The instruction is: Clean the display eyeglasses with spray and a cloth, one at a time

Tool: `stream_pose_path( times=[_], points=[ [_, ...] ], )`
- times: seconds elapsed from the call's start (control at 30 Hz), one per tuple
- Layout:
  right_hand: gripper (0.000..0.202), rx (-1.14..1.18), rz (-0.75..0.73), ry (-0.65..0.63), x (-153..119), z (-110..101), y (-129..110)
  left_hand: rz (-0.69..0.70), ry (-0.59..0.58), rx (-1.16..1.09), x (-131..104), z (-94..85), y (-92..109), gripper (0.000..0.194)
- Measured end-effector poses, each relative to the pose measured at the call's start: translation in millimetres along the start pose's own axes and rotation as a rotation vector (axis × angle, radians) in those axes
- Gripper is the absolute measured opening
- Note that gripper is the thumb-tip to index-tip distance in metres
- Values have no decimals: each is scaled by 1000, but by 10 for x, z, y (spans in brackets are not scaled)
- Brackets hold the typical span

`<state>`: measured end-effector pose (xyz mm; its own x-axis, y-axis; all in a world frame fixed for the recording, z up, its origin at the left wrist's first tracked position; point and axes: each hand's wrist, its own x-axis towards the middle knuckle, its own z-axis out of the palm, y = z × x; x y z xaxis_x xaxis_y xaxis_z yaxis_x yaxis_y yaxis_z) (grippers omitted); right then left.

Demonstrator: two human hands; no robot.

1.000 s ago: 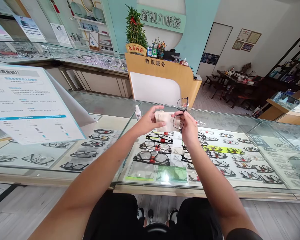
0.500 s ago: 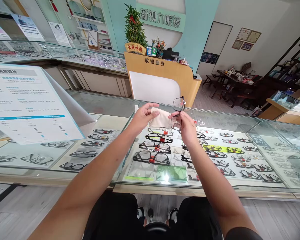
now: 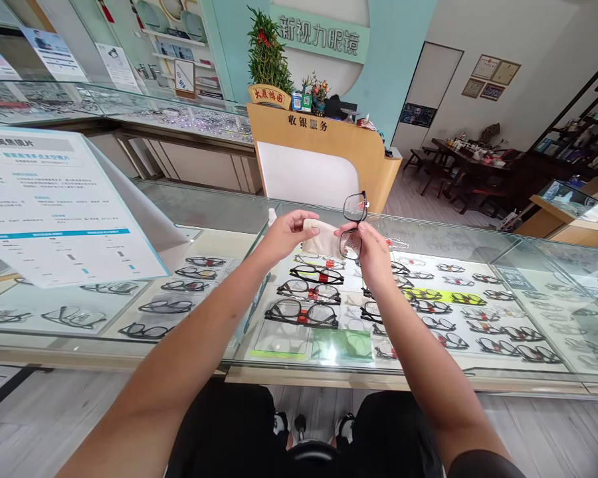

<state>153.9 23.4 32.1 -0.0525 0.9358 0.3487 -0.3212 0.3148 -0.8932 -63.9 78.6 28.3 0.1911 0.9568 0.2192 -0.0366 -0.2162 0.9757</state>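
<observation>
A pale cloth (image 3: 320,239) hangs from my left hand (image 3: 290,235), its edge pinched between thumb and fingers. My right hand (image 3: 372,249) grips dark-framed glasses (image 3: 355,207) near the bridge, held on end with one lens above the other. The lower lens is close to the cloth's right side; whether they touch is hard to tell. Both hands are above the glass display counter (image 3: 299,375). Under the glass, rows of spectacles (image 3: 301,313) lie beneath and around my forearms.
A large printed sign (image 3: 64,199) stands on the counter at the left. A small white bottle (image 3: 272,216) is just behind my left hand. Beyond the counter is a wooden reception desk (image 3: 323,136) with plants on it.
My left hand has shifted slightly, and the cloth in it has moved a little and changed its folds. The glasses in my right hand have barely moved.
</observation>
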Motion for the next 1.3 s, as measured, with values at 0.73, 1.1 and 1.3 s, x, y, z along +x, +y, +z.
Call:
stream_pose_path(
  times=[0.73,1.1,1.3],
  points=[
    [33,138,73,125,40,-14,-64,-158,-79,-275,73,13,-145,63],
    [32,142,56,172,37,-2,-82,-228,24,-336,41,114,-155,68],
    [32,135,56,160,29,-14,-70,-214,52,-343,31,130,-172,62]
  ],
)
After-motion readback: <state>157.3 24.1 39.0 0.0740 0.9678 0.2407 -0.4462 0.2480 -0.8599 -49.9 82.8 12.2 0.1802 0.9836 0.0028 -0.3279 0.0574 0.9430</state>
